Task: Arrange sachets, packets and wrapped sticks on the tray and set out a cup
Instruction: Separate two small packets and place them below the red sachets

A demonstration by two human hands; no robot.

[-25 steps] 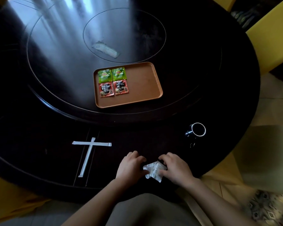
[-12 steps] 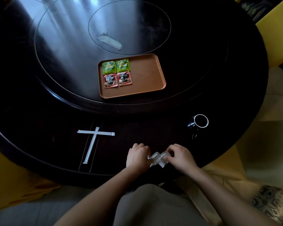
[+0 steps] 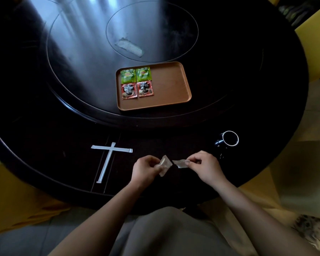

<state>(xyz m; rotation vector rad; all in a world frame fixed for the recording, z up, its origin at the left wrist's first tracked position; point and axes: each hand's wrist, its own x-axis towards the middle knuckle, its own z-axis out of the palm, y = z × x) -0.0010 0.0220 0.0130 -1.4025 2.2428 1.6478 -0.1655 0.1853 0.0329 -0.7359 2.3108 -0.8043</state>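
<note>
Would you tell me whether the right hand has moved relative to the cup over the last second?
Yes: the right hand has pulled rightward, under the cup, separating the white packets.

A single wide-angle camera worn on the person's head looks forward and steeply down over a round dark table [image 3: 44, 145], close enough that both forearms rise from the bottom edge and the person's lap fills the foreground. The brown tray [image 3: 170, 85] sits near the frame's centre, the table's far side curving away at the top. No second view overlaps it.
</note>
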